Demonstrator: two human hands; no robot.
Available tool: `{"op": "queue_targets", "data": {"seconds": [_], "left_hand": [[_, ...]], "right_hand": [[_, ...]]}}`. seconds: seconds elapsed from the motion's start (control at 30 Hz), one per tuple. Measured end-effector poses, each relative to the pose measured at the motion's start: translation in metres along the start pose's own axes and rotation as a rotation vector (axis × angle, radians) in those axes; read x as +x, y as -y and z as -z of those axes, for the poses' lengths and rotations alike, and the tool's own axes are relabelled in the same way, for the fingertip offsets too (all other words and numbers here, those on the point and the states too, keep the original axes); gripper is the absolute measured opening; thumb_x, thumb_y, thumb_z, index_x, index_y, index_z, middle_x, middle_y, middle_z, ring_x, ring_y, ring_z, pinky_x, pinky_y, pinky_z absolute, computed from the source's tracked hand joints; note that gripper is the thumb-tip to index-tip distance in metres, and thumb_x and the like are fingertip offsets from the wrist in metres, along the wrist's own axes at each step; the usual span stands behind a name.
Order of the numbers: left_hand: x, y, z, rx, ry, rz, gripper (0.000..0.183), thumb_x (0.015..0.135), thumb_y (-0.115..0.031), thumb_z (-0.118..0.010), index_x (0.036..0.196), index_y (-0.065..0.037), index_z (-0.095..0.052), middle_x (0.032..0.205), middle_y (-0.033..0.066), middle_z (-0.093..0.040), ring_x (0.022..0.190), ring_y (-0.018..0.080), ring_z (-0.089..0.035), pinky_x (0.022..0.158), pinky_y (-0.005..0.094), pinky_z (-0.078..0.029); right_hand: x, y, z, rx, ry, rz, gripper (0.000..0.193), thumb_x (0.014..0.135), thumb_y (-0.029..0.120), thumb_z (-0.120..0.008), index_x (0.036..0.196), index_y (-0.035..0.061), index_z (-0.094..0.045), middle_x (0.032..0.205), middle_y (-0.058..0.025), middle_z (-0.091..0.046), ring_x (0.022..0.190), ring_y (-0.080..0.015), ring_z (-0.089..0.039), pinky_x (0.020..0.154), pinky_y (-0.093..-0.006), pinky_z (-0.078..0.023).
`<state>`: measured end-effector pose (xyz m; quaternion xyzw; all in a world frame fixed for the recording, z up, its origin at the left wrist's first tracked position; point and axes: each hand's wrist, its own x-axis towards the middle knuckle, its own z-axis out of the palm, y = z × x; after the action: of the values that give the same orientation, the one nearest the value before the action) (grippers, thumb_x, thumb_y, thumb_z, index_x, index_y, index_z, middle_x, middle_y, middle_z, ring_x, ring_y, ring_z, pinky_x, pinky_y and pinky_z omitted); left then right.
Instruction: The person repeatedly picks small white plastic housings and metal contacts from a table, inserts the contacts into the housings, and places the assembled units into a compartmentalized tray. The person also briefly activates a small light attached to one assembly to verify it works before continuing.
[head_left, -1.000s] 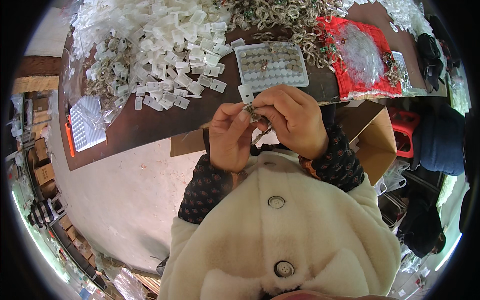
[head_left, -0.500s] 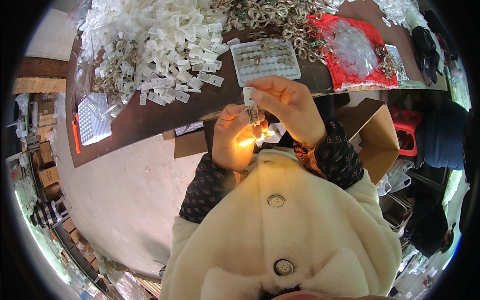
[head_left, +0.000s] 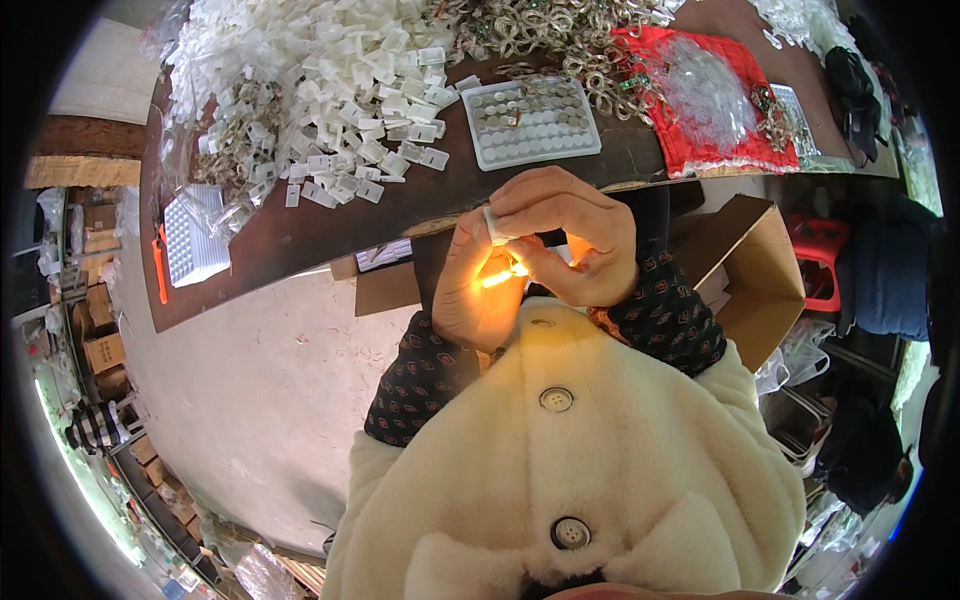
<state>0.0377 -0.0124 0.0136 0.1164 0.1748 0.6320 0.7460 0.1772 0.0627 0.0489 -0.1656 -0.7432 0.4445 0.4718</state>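
My two hands meet close to my chest, just below the edge of the brown table [head_left: 300, 235]. My right hand [head_left: 575, 235] pinches a small white plastic case [head_left: 494, 224] between thumb and forefinger. My left hand [head_left: 475, 295] is curled beside it, fingers closed around a small part that gives off a warm yellow glow [head_left: 500, 278]. The light shines through my fingers. The part itself is mostly hidden by both hands. I wear a cream fleece coat [head_left: 570, 470] over dark patterned sleeves.
On the table lie a big heap of white plastic cases [head_left: 330, 60], a white tray of round silver cells [head_left: 530, 120], tangled wire rings [head_left: 540, 25], a red cloth [head_left: 700, 100] and a white grid tray [head_left: 195, 240]. An open cardboard box [head_left: 750, 270] stands at my right.
My hands have drawn down from the table edge toward my chest. A warm glow that was absent a second ago now shines between my fingers.
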Motion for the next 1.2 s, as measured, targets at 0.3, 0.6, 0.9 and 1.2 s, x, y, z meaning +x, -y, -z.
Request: {"op": "queue_targets", "data": {"seconds": [0.3, 0.6, 0.9, 1.2], "left_hand": [[0.002, 0.015, 0.003, -0.187, -0.145, 0.070, 0.046, 0.101, -0.043, -0.055, 0.132, -0.010, -0.051, 0.127, 0.0041, -0.056, 0.121, 0.0179, -0.052, 0.106, 0.0365, -0.042], [0.026, 0.031, 0.013, 0.018, -0.143, 0.004, 0.018, 0.102, -0.026, -0.057, 0.103, -0.008, -0.060, 0.094, 0.0055, -0.065, 0.081, 0.0162, -0.051, 0.089, 0.0375, -0.041], [0.033, 0.033, 0.004, 0.121, -0.129, 0.067, 0.016, 0.097, -0.024, -0.062, 0.100, -0.011, -0.053, 0.095, 0.0065, -0.059, 0.085, 0.0182, -0.047, 0.087, 0.0365, -0.039], [0.029, 0.032, 0.001, 0.143, -0.177, 0.074, 0.019, 0.095, -0.025, -0.066, 0.094, -0.014, -0.050, 0.092, 0.0054, -0.058, 0.085, 0.0193, -0.046, 0.088, 0.0380, -0.038]], "right_hand": [[-0.015, -0.018, 0.008, -0.210, -0.061, 0.231, 0.029, 0.078, -0.006, -0.069, 0.106, -0.0011, -0.069, 0.113, -0.0165, -0.067, 0.104, -0.0351, -0.065, 0.089, -0.0409, -0.052], [-0.053, -0.034, 0.115, -0.795, -0.503, -0.289, 0.022, 0.078, 0.001, -0.075, 0.099, 0.0053, -0.072, 0.094, -0.0133, -0.068, 0.086, -0.0318, -0.066, 0.076, -0.0385, -0.054], [-0.068, -0.061, 0.174, -1.237, -0.408, -0.306, 0.012, 0.086, 0.007, -0.070, 0.098, 0.0049, -0.071, 0.095, -0.0123, -0.068, 0.085, -0.0302, -0.067, 0.071, -0.0372, -0.054], [-0.048, -0.056, 0.175, -0.508, -0.719, -0.323, 0.007, 0.096, -0.001, -0.059, 0.102, 0.0026, -0.059, 0.083, -0.0060, -0.062, 0.065, -0.0135, -0.063, 0.061, -0.0256, -0.051]]}}
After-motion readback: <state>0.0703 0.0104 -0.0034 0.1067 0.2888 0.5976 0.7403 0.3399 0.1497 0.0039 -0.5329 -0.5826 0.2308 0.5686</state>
